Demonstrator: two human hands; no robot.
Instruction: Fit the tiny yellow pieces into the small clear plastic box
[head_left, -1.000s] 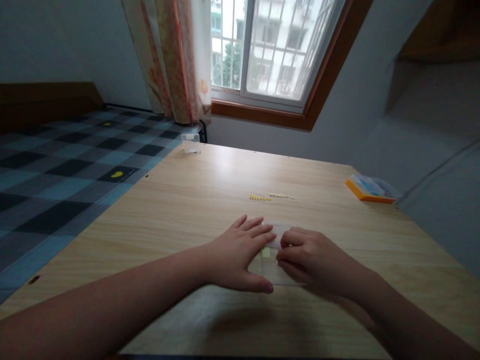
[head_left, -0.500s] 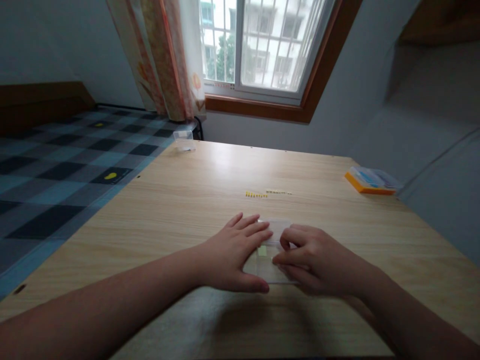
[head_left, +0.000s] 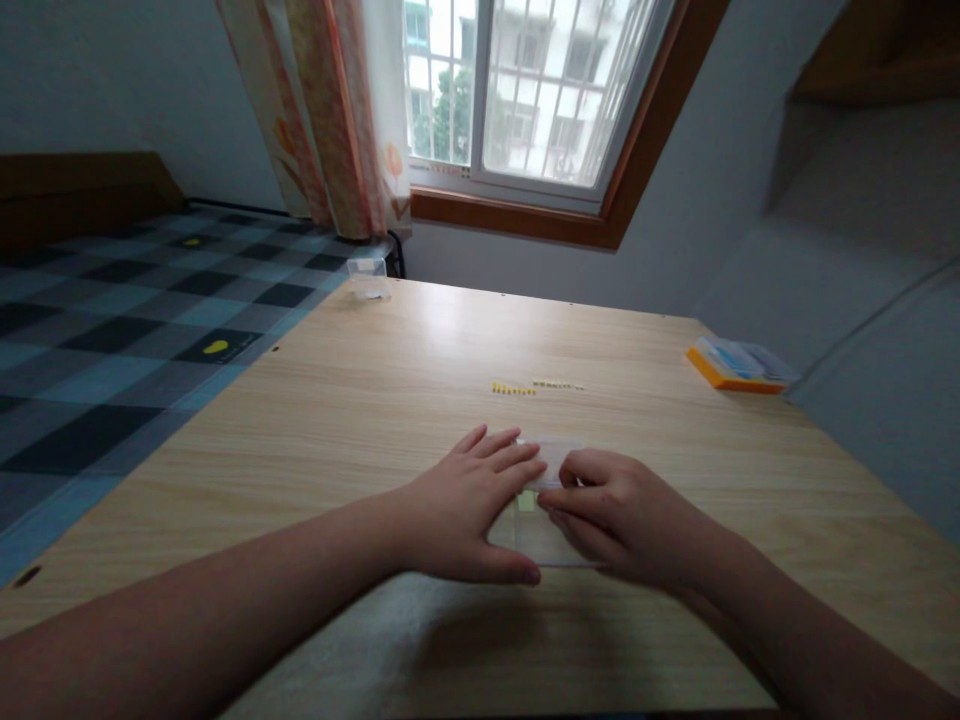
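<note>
A clear plastic case [head_left: 551,548] lies open on the table, its see-through lid [head_left: 551,452] folded out on the far side. My left hand [head_left: 469,510] rests flat over the case's left part, fingers spread. A small pale yellow-green square [head_left: 527,501] shows inside the case, just right of my left hand. My right hand [head_left: 626,510] is closed in a pinch over the case. Its thumb and index tips are at the square's right edge; whatever they hold is too small or hidden to make out.
Beyond the hands lie a row of tiny yellow pieces [head_left: 514,389] and a row of tiny pale pieces [head_left: 557,384]. A clear box [head_left: 368,280] stands at the table's far left corner. An orange-based case [head_left: 739,365] sits near the right edge. A checked bed [head_left: 112,350] adjoins the left.
My right hand's pinched fingertips have shifted slightly left and away from me, up to the pale square. My left hand stays in place.
</note>
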